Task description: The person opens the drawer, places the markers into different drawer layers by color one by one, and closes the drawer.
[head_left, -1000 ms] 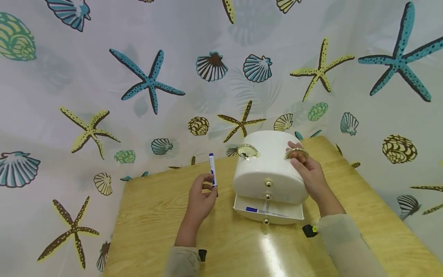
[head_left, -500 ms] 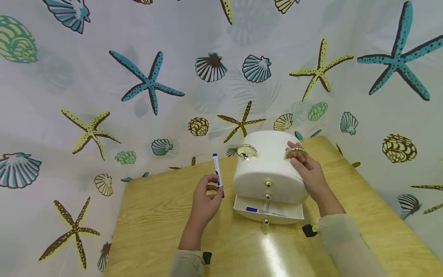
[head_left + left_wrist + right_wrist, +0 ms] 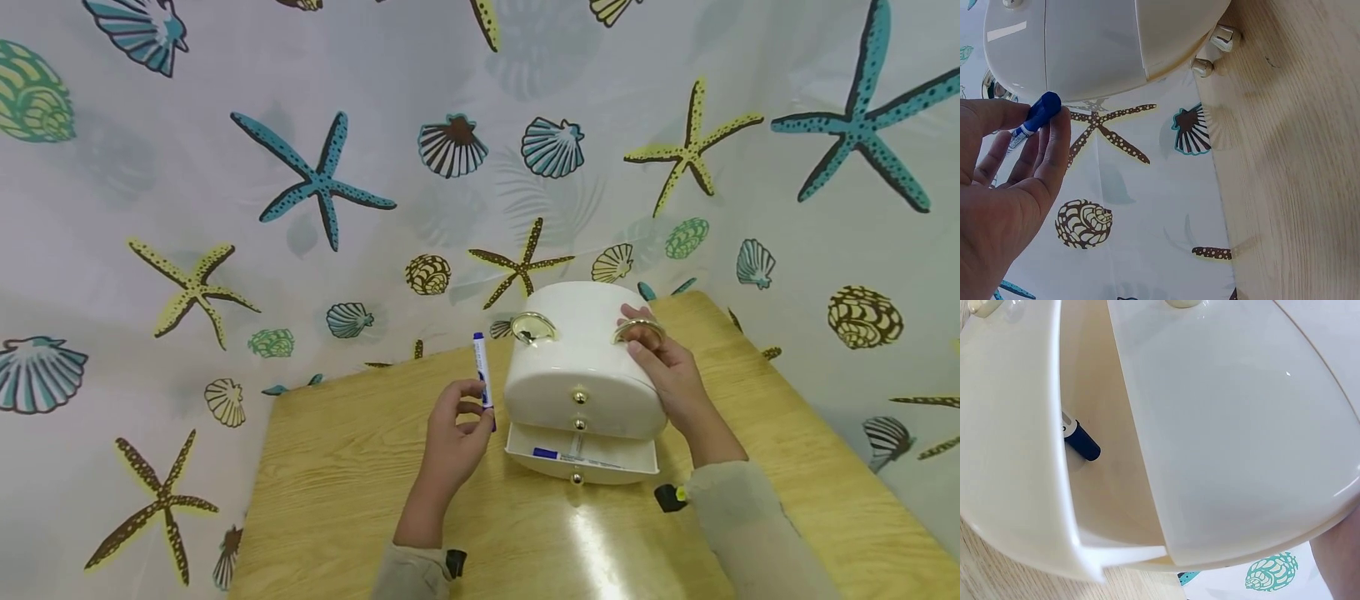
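A white-and-blue marker (image 3: 482, 367) stands nearly upright in my left hand (image 3: 453, 437), pinched between thumb and fingers near its lower end. In the left wrist view the marker's blue end (image 3: 1044, 111) points toward the camera, close to the white box in that view. My right hand (image 3: 678, 387) holds the gold handle (image 3: 640, 325) on the right of a glossy white drawer box (image 3: 573, 354). The box's bottom drawer (image 3: 636, 460) is pulled out. Inside it lies another marker (image 3: 545, 453); the right wrist view shows its dark blue cap (image 3: 1087, 445).
The box stands on a wooden table (image 3: 337, 467) and has gold knobs down its front. A second gold handle (image 3: 534, 326) is on the box's left. A curtain (image 3: 360, 275) printed with starfish and shells hangs behind and beside the table.
My left hand has moved right with the marker, closer to the box's left side. My right hand has stayed on the handle, and the drawer is as it was.
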The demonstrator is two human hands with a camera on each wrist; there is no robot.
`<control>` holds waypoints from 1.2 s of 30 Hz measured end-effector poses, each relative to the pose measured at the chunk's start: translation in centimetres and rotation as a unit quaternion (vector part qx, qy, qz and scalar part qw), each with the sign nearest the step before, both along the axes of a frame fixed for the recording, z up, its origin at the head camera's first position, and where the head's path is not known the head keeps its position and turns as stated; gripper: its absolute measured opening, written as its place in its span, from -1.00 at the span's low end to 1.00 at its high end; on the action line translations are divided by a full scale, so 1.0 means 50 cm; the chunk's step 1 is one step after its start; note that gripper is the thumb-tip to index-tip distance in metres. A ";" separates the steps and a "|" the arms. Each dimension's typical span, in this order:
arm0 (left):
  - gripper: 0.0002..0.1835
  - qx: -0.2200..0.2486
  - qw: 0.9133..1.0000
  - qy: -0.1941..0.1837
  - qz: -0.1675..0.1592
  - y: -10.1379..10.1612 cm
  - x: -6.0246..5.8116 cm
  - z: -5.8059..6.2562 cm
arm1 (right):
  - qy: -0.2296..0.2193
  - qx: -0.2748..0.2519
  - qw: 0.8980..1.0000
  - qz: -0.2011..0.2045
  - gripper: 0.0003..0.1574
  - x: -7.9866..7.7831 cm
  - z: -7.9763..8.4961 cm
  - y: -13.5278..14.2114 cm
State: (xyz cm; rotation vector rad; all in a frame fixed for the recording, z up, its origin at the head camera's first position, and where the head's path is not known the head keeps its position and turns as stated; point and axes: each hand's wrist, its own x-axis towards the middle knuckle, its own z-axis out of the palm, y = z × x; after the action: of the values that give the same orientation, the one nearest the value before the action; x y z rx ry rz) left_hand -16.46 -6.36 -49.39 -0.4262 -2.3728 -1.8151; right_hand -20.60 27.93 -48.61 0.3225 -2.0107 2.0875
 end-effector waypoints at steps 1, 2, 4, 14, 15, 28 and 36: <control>-0.62 0.001 1.000 0.001 -0.003 0.001 0.001 0.002 | 0.001 0.001 1.000 0.000 -0.73 -0.001 0.000 0.000; -0.62 0.001 1.000 0.002 -0.004 0.002 0.003 0.003 | 0.001 0.002 1.000 0.000 -0.73 -0.001 0.000 0.000; -0.63 0.001 1.000 0.005 -0.008 0.004 0.005 0.003 | 0.003 0.002 1.000 0.002 -0.74 -0.002 -0.001 0.000; -0.65 -0.008 0.999 0.018 -0.036 0.019 0.036 -0.003 | -0.002 0.002 1.000 0.001 -0.75 0.004 -0.001 -0.003; -0.66 -0.006 0.999 0.019 -0.039 0.021 0.037 -0.004 | 0.000 0.001 1.000 0.000 -0.76 0.004 0.000 -0.003; -0.74 -0.013 0.999 0.025 -0.036 0.033 0.043 -0.007 | 0.002 -0.006 1.000 0.004 -0.78 0.001 -0.002 -0.005; -0.75 -0.023 0.998 0.033 -0.041 0.038 0.043 -0.012 | 0.003 -0.020 1.000 0.009 -0.80 0.001 -0.003 -0.005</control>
State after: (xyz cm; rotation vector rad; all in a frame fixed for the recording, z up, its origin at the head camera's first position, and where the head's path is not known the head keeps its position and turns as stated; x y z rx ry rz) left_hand -14.30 -4.46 -49.97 -0.5875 -2.3912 -1.7529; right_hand -20.53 27.65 -48.74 0.3409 -1.9670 2.1327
